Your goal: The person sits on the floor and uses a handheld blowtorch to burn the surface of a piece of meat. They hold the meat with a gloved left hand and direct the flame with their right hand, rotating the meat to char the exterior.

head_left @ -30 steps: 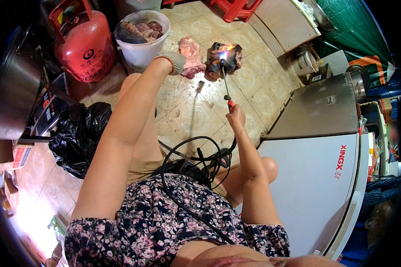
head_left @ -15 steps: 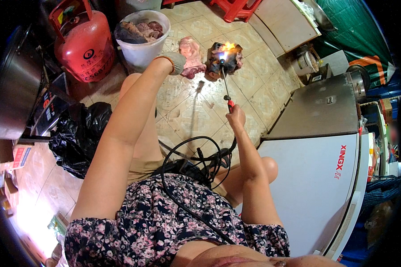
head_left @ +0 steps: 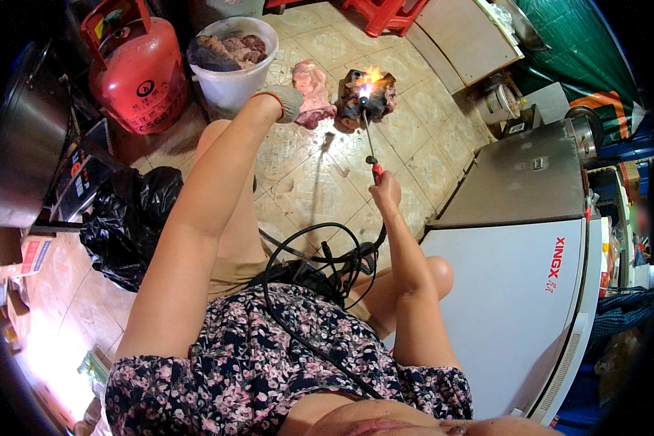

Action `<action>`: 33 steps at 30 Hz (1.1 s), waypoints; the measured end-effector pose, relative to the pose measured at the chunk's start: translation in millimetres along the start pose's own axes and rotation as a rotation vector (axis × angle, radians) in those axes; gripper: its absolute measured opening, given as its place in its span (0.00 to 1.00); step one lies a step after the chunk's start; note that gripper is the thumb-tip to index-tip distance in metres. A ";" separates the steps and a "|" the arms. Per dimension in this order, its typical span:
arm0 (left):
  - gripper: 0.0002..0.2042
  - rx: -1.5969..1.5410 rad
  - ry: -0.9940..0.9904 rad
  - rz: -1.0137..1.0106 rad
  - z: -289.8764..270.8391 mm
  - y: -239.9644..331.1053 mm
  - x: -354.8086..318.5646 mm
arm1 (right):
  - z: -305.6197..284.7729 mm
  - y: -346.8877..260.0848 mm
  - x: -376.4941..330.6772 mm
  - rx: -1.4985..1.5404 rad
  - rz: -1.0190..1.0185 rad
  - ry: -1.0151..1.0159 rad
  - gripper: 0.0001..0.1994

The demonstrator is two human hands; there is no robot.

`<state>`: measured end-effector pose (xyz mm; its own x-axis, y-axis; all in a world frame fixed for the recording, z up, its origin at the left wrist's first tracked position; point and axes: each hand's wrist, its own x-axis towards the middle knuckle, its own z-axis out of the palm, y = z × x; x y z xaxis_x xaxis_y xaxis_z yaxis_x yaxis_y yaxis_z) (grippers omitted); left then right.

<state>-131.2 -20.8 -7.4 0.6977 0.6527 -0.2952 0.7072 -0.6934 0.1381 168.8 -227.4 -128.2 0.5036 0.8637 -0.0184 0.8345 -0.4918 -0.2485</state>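
Note:
My right hand [head_left: 386, 190] is closed around the red handle of a gas torch [head_left: 371, 142]. The torch's thin metal tube points away from me, and its flame plays over a blackened slab of meat [head_left: 352, 110] on the tiled floor. Orange flames rise from the charred top. To its left lies a pale pink piece of raw meat [head_left: 312, 86]. My left hand [head_left: 289, 103], in a light knitted glove, hovers or rests close to that pink piece's left side; its fingers are mostly hidden, and I cannot tell whether it touches anything.
A white bucket [head_left: 232, 91] of meat pieces stands at the back left, beside a red gas cylinder [head_left: 139, 76]. A black hose [head_left: 269, 291] loops over my lap. At left sits a black plastic bag [head_left: 134, 218]; a white refrigerator [head_left: 501, 305] lies at right. Behind is a red stool [head_left: 385, 14].
The flame on the charred meat has changed shape slightly. Both hands and the torch are almost where they were.

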 end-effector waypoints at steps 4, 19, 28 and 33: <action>0.14 0.015 -0.011 0.007 -0.4 0.5 -0.9 | -0.4 -1.3 -0.9 -0.006 0.002 -0.009 0.13; 0.13 0.020 0.003 0.020 1.4 -0.7 -0.5 | -1.0 -0.3 -2.0 0.017 -0.016 0.016 0.14; 0.13 0.029 -0.003 0.016 -0.4 -0.4 -1.7 | 1.5 -1.0 -0.9 -0.011 -0.001 -0.014 0.14; 0.13 0.038 0.010 0.018 -3.4 1.6 -5.7 | 2.2 -2.2 -0.8 -0.014 0.001 -0.011 0.14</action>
<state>-133.6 -24.6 -2.3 0.7114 0.6429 -0.2839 0.6898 -0.7161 0.1069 166.1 -226.8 -129.7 0.5023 0.8642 -0.0294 0.8369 -0.4944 -0.2348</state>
